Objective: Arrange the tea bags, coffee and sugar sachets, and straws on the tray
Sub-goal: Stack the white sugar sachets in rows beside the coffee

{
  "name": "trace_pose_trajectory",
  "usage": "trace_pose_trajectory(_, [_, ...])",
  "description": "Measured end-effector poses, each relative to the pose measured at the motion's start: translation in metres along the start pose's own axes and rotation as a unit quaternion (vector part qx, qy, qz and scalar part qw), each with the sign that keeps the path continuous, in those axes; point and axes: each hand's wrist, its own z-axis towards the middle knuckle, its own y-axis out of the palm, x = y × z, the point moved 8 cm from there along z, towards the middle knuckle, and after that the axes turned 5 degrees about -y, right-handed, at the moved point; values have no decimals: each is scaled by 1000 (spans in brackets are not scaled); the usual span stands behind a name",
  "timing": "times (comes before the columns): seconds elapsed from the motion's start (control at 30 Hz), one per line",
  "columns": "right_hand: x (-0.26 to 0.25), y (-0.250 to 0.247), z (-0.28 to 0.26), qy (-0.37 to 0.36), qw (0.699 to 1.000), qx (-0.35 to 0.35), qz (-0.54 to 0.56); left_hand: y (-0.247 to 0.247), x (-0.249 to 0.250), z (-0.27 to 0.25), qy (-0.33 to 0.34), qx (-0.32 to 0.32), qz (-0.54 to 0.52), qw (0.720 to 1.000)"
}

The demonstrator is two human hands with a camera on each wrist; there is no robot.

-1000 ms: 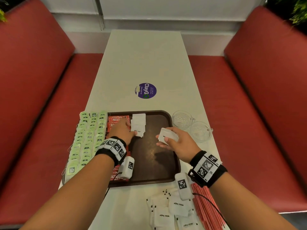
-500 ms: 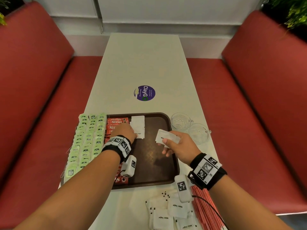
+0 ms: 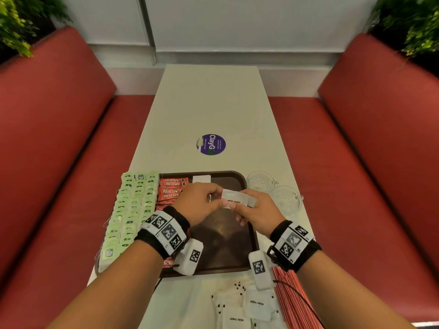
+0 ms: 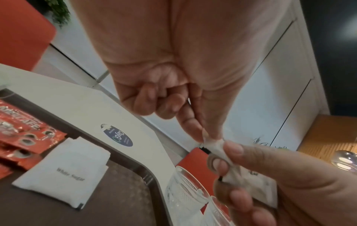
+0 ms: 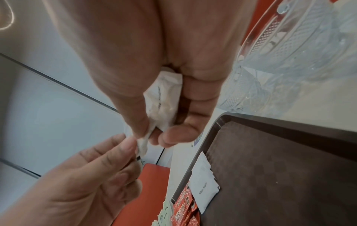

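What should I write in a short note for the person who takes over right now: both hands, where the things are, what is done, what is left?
Left hand: pinches one end of the held sugar sachets, above the tray.
Right hand: grips the same sachets.
Done: tea bags in rows at the tray's left side; coffee sachets beside them; a few placed sugar sachets at the far edge.
Left: set down the held sachets, then the loose sugar sachets and red straws, both on the table near the person.
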Motion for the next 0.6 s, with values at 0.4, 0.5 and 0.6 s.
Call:
trace_pose_trajectory(0.4, [3, 0, 0, 18, 1000, -11, -3, -33, -69, 12, -123, 121, -29, 985])
trace_pose_trajectory(0.5, [10, -5, 1, 26, 999, -9, -28, -24, -105, 21, -208, 79, 46, 974])
trace_pose_trajectory(0.6, [13, -8, 2, 27, 999, -7, -33, -1, -123, 25, -259, 25, 67, 963])
